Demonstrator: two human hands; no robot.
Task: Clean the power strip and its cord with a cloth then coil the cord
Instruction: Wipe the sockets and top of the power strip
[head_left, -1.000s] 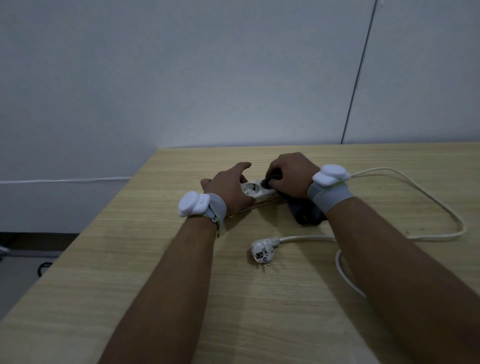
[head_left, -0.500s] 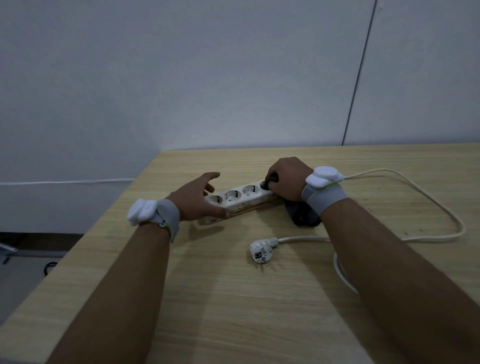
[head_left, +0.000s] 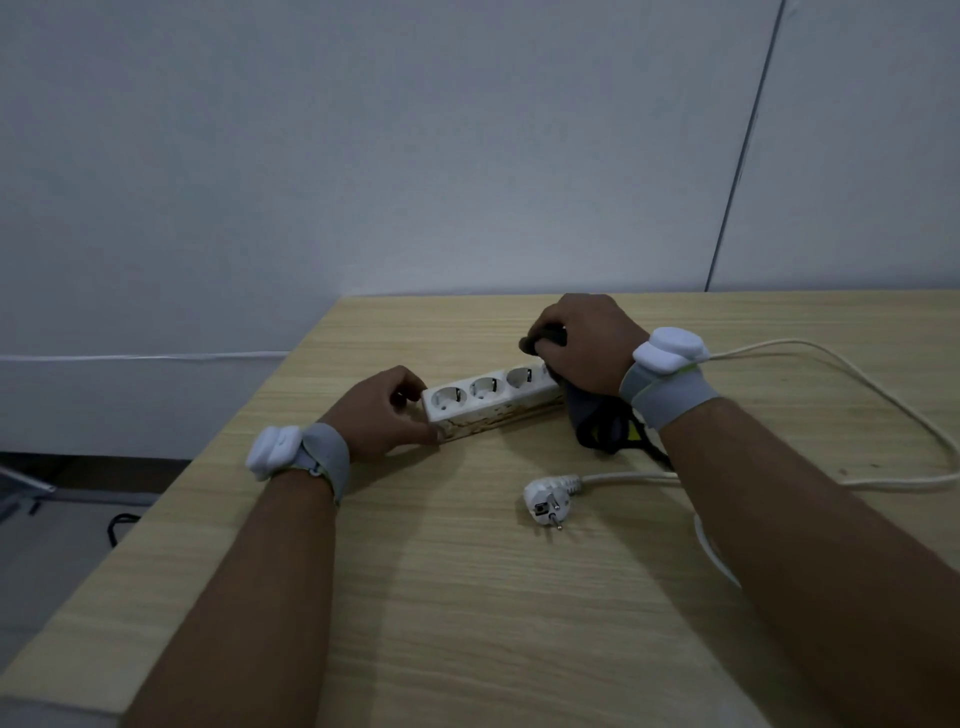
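A white power strip (head_left: 488, 402) with stained sides lies on the wooden table (head_left: 467, 597), three of its sockets showing. My left hand (head_left: 382, 410) grips its left end with curled fingers and thumb. At the strip's right end my right hand (head_left: 587, 345) holds a dark cloth (head_left: 602, 426) pressed down on top; part of the cloth hangs onto the table beneath my wrist. The white cord (head_left: 857, 384) loops off to the right and returns to the plug (head_left: 545, 501), which lies loose in front of the strip.
The table's left edge (head_left: 208, 467) drops to the floor close to my left wrist. A grey wall stands just behind the table's far edge. More cord (head_left: 714, 556) curves near my right forearm.
My left hand slid from the strip's middle to its left end and now grips it, uncovering the sockets. My right hand with the cloth stayed at the right end.
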